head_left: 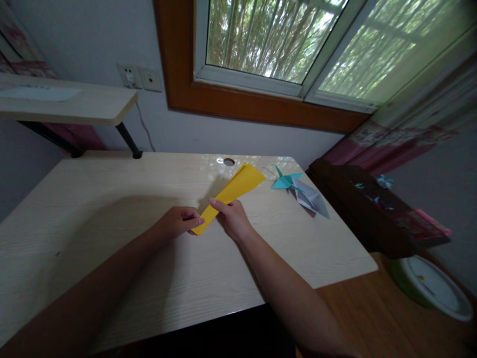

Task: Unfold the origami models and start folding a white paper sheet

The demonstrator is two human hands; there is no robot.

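Note:
A folded strip of yellow paper (238, 185) slants up to the right above the desk, its far end fanning slightly apart in layers. My left hand (183, 220) pinches the near lower end between thumb and fingers. Around the strip's middle, my right hand (231, 217) grips with the thumb on top and the fingers underneath, partly hidden. To the right on the desk lie a teal folded-paper crane (285, 181) and a pale grey folded-paper piece (310, 197), close against each other.
The pale wooden desk (122, 223) has a round cable hole (228, 162) near its back edge. A raised shelf (67, 102) on black legs stands at the left. Beyond the desk's right side are a dark wooden cabinet (357, 209) and a round white-lidded container (434, 286) on the floor.

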